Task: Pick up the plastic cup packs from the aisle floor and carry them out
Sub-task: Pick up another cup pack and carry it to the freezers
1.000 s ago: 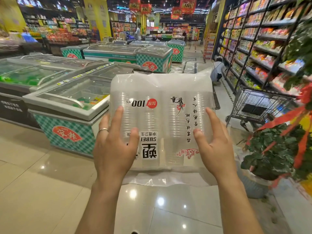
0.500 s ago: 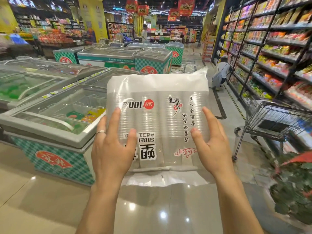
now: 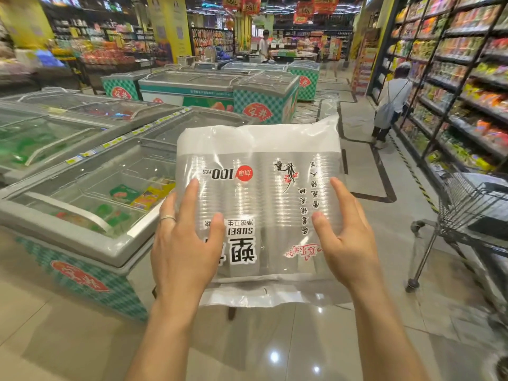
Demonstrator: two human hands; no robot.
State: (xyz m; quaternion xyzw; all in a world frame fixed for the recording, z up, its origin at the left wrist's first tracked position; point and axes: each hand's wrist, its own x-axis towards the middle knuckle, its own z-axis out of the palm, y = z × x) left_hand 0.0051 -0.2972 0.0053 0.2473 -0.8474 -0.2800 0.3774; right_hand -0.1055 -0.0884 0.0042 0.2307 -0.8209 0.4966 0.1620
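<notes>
The left hand (image 3: pixel 184 251) and right hand (image 3: pixel 349 243) hold a clear plastic cup pack (image 3: pixel 261 193) up between them, each grip clasped over one side edge, beside a chest freezer (image 3: pixel 82 243).

This is a supermarket. Glass-lidded chest freezers (image 3: pixel 82 204) with packaged frozen food stand in rows on the left, and tall shelves (image 3: pixel 467 78) packed with colourful goods line the aisle on the right. A wire shopping trolley (image 3: pixel 467 210) is parked on the glossy tiled floor (image 3: pixel 275 353), red banners (image 3: pixel 316 6) hang overhead, and a shopper (image 3: pixel 390 105) faces the shelves.
</notes>
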